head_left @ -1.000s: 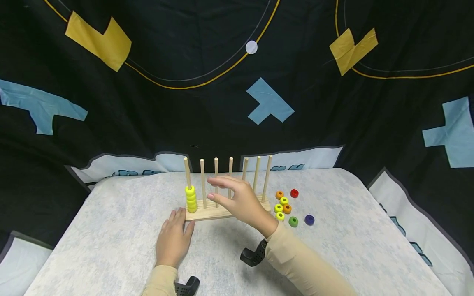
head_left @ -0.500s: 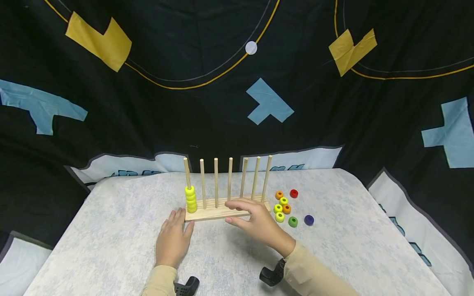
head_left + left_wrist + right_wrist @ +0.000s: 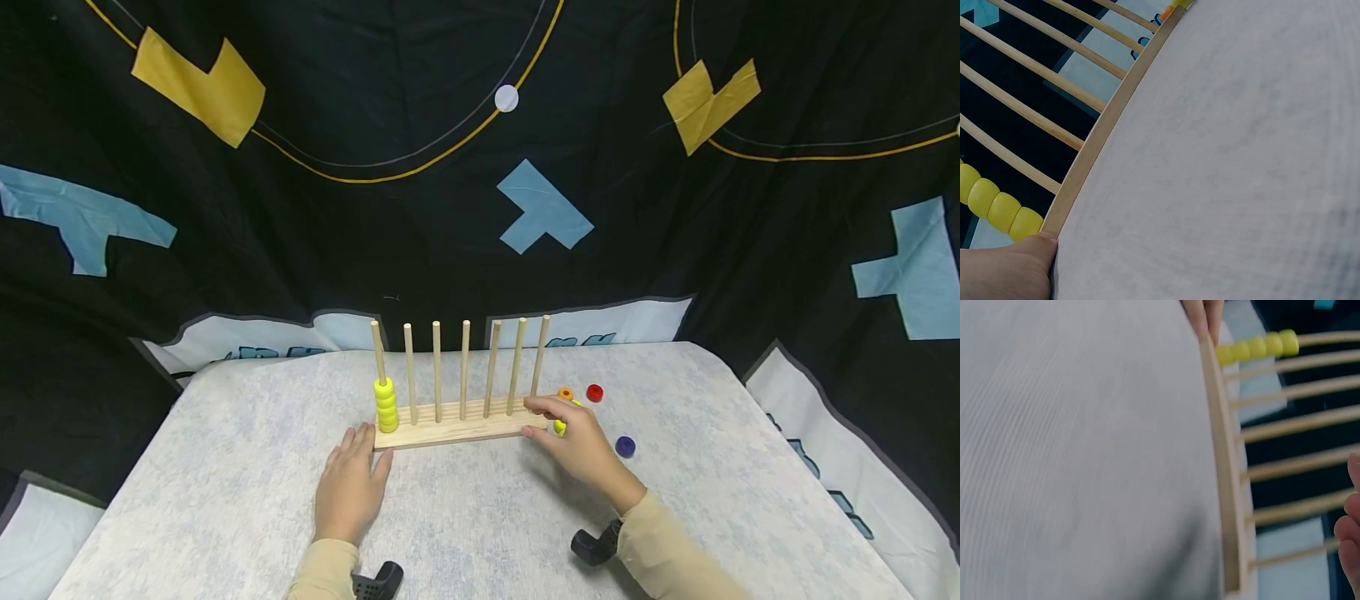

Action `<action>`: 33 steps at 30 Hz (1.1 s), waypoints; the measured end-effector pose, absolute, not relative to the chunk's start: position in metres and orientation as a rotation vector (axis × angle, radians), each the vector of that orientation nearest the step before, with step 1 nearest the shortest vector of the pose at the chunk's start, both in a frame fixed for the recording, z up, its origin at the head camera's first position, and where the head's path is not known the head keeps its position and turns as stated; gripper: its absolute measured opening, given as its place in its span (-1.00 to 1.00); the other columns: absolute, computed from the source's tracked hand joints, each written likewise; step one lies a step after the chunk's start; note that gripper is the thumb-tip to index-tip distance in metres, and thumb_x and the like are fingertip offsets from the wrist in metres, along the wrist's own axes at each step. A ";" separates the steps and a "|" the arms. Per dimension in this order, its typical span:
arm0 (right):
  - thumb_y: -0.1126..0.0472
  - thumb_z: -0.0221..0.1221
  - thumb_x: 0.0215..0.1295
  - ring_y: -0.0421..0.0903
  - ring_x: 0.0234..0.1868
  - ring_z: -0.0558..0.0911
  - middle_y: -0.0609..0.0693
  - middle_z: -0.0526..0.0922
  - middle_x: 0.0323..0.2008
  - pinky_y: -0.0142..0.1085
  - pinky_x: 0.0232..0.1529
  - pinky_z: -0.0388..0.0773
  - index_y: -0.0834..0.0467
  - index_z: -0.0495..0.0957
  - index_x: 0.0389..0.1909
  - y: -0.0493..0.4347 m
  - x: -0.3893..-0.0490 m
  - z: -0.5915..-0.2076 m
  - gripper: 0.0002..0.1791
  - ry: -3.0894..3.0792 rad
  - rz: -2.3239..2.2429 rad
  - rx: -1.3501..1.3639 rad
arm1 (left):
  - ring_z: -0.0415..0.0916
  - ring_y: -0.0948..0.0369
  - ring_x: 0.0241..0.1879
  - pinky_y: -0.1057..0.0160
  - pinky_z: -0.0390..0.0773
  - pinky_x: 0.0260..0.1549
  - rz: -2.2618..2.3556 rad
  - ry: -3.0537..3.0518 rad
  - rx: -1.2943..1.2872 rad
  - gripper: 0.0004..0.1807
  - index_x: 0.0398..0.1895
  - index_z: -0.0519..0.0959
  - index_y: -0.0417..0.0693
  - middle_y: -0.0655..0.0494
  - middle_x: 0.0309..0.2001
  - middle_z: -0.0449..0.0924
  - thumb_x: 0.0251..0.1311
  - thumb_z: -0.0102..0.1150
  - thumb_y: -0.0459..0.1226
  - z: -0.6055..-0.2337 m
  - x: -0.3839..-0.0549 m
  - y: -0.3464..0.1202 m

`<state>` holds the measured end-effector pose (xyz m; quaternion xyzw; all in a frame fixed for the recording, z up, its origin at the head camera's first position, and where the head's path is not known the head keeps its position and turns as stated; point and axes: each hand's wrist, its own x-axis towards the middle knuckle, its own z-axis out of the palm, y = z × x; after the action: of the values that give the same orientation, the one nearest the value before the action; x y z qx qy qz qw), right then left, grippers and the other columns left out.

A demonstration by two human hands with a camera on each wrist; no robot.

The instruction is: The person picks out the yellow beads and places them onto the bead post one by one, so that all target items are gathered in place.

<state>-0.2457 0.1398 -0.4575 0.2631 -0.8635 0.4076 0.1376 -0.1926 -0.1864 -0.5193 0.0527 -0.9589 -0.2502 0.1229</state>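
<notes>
A wooden stand has a flat base [image 3: 450,431] and a row of several upright pegs [image 3: 465,367]. Several yellow beads [image 3: 386,407] are stacked on its leftmost peg; the other pegs carry none. My left hand [image 3: 348,492] rests at the base's left end, its fingers relaxed and the thumb [image 3: 1038,250] against the corner in the left wrist view. Over the right end hovers my right hand [image 3: 581,446], thumb and fingers apart with nothing between them. Yellow beads [image 3: 559,427] show just behind its fingers, and the hand hides other loose beads.
An orange bead [image 3: 560,395] and a red bead [image 3: 595,393] lie behind the right hand on the pale tabletop [image 3: 225,467]. A purple bead [image 3: 626,447] sits to its right. A dark cloth [image 3: 420,250] with coloured shapes hangs beyond the table.
My right hand has moved right and slightly down, from in front of the middle pegs to the stand's right end, now covering some loose beads. My left hand has stayed put.
</notes>
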 end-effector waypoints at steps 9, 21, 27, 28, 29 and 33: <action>0.22 0.41 0.17 0.04 -0.02 0.68 0.05 0.70 0.07 0.02 0.01 0.68 0.20 0.62 0.11 0.183 -0.250 -0.476 -0.54 -2.598 1.162 0.537 | 0.04 -0.18 0.53 -0.20 -0.03 0.52 -0.728 -2.799 0.155 -0.31 0.46 0.21 -0.31 -0.25 0.48 0.20 0.45 0.01 -0.04 -0.520 -0.193 -0.187; 0.13 0.44 0.15 0.00 0.09 0.62 0.01 0.70 -0.01 0.07 0.20 0.57 0.15 0.63 0.10 0.199 -0.246 -0.489 -0.52 -2.746 0.971 0.466 | 0.04 -0.18 0.53 -0.19 -0.04 0.52 -0.729 -2.799 0.146 -0.32 0.46 0.22 -0.31 -0.25 0.48 0.19 0.46 0.00 -0.05 -0.521 -0.193 -0.187; 0.12 0.47 0.08 -0.05 0.05 0.63 -0.04 0.73 -0.06 -0.04 0.12 0.62 0.12 0.68 -0.03 0.198 -0.246 -0.495 -0.59 -2.744 0.866 0.491 | 0.02 -0.18 0.53 -0.19 -0.05 0.53 -0.737 -2.808 0.147 -0.31 0.47 0.20 -0.31 -0.25 0.49 0.17 0.46 -0.01 -0.04 -0.521 -0.194 -0.188; 0.12 0.48 0.08 -0.05 0.04 0.63 -0.05 0.73 -0.07 -0.04 0.11 0.62 0.12 0.69 -0.05 0.197 -0.246 -0.496 -0.60 -2.741 0.867 0.493 | 0.02 -0.18 0.53 -0.19 -0.05 0.53 -0.736 -2.808 0.148 -0.31 0.47 0.20 -0.32 -0.25 0.49 0.17 0.46 -0.01 -0.04 -0.521 -0.194 -0.188; 0.11 0.48 0.07 -0.05 0.05 0.64 -0.05 0.73 -0.07 -0.04 0.11 0.62 0.11 0.69 -0.05 0.197 -0.246 -0.496 -0.60 -2.742 0.859 0.491 | 0.02 -0.18 0.53 -0.19 -0.05 0.53 -0.735 -2.808 0.149 -0.31 0.46 0.20 -0.32 -0.25 0.49 0.17 0.46 -0.01 -0.04 -0.521 -0.194 -0.188; 0.07 0.47 0.08 -0.05 0.06 0.61 -0.05 0.72 -0.07 -0.04 0.12 0.61 0.09 0.69 -0.05 0.194 -0.247 -0.497 -0.60 -2.773 0.852 0.477 | 0.02 -0.18 0.53 -0.19 -0.05 0.53 -0.733 -2.808 0.150 -0.31 0.46 0.21 -0.32 -0.25 0.49 0.18 0.46 -0.01 -0.04 -0.521 -0.194 -0.188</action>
<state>-0.2467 0.1942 -0.4966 0.1613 -0.9384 0.2884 0.1008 -0.1941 -0.1876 -0.5213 0.0513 -0.9596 -0.2505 0.1177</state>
